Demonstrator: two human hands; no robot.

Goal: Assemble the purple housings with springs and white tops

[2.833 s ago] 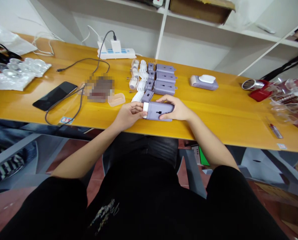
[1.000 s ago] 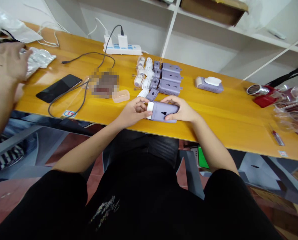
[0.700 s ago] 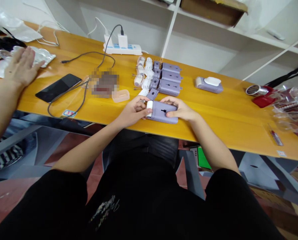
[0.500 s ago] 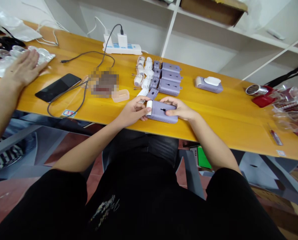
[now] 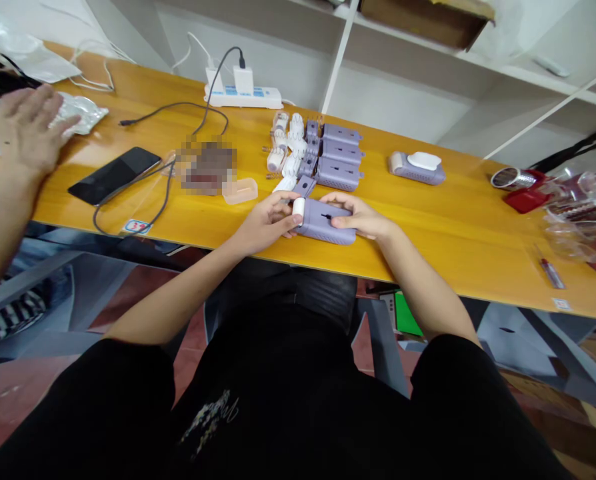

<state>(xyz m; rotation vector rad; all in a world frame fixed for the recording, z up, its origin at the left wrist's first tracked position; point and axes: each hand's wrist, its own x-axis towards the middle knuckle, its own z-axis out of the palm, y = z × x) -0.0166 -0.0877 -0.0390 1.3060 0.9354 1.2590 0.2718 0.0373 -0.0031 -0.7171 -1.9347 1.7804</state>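
Observation:
A purple plastic casing (image 5: 322,227) with a dark slot in its face lies near the table's front edge. My right hand (image 5: 361,219) grips its right end, thumb on top by the slot. At its left end my left hand (image 5: 271,220) pinches a white cylindrical part (image 5: 299,211) against the casing; whether the two are joined I cannot tell. Just behind stand rows of similar purple casings (image 5: 339,173), small purple pieces (image 5: 305,187) and white parts with wire coils (image 5: 293,163). A finished-looking purple unit with a white top (image 5: 418,167) sits farther right.
A co-worker's hand (image 5: 28,127) rests over clear plastic bags at the left. A phone (image 5: 115,175), a cable (image 5: 167,190), a translucent tray (image 5: 242,191) and a power strip (image 5: 245,97) lie left of me. Red and clear containers (image 5: 523,193) crowd the right.
The co-worker's hand at the left has shifted slightly farther left over the plastic bags. My own hands and the casing stay almost still.

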